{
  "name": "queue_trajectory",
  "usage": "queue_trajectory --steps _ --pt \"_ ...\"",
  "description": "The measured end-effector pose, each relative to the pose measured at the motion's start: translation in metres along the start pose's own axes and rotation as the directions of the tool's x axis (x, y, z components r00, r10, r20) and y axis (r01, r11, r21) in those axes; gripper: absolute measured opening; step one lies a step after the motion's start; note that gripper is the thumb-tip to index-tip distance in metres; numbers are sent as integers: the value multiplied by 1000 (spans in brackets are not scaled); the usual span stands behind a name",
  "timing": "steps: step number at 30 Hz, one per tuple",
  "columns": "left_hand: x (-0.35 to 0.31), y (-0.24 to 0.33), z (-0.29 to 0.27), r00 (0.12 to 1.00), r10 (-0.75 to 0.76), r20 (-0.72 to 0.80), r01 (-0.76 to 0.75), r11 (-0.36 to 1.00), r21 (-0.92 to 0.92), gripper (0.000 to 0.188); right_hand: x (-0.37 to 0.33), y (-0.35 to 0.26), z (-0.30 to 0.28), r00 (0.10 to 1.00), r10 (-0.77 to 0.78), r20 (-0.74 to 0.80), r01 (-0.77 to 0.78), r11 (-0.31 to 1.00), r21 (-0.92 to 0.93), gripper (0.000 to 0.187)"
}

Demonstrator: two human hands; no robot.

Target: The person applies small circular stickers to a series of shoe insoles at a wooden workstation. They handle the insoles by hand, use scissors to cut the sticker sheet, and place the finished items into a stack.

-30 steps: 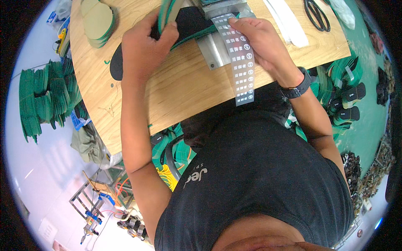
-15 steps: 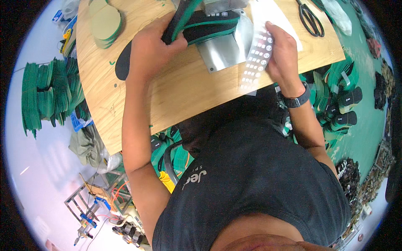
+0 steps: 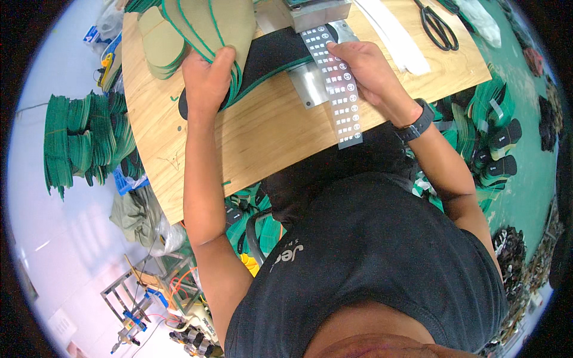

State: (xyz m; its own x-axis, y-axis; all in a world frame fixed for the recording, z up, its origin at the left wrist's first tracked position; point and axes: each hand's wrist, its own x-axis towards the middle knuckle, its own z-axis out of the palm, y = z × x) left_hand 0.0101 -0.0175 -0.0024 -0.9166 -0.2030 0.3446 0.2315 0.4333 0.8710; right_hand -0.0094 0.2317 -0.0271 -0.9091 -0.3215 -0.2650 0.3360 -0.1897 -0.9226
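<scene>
My left hand (image 3: 206, 80) is closed around a few fanned shoe insoles (image 3: 224, 30), beige on the visible face with green edges. Beneath them a black insole (image 3: 268, 56) with a green rim lies flat, its right end under a metal press head (image 3: 319, 17). My right hand (image 3: 367, 68) pinches a clear strip of white-printed transfer labels (image 3: 343, 98) by its edge. The strip's top end lies over the black insole, close to the press head; its lower end hangs past the metal plate (image 3: 310, 89) toward the table's near edge.
Beige insoles (image 3: 161, 45) are stacked at the table's left. White strips (image 3: 394, 39) and black scissors (image 3: 439, 27) lie on the right. Bundles of green insoles (image 3: 86, 137) stand beyond the table's left side, with more insoles (image 3: 498, 137) on the right.
The label strip has swung up and left, so its top end now overlaps the black insole. My left hand's insoles have tipped over to the left, showing their beige faces.
</scene>
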Motion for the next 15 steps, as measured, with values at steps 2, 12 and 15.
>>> queue_trajectory --steps 2,12,15 --pt "1 -3 0 1000 16 5 -16 1000 -16 20 -2 -1 2 1000 8 -8 -8 1000 -8 21" --pt "-4 2 3 999 -25 21 23 996 85 24 -5 1 3 1000 12 -21 -13 998 -57 27" --pt "-7 8 6 990 -98 98 82 983 163 27 -3 5 1 1000 -4 -20 2 994 -107 28"
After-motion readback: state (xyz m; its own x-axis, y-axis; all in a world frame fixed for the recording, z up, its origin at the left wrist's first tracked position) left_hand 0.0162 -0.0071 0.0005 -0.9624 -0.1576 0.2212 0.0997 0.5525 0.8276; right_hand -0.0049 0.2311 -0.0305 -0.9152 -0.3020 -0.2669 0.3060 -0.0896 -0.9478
